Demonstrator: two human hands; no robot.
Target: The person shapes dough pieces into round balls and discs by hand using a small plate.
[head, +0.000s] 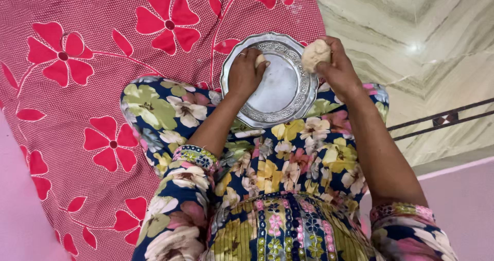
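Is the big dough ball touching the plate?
Apart. The head view shows the right hand holding the dough ball up, beside the plate rim.

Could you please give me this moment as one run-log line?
left hand: small dough piece, over plate | right hand: dough ball | plate on lap

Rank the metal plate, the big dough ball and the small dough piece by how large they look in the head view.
1. Metal plate, plainly the largest.
2. Big dough ball, held in the right hand.
3. Small dough piece, partly hidden under the left hand, so its full size is unsure.
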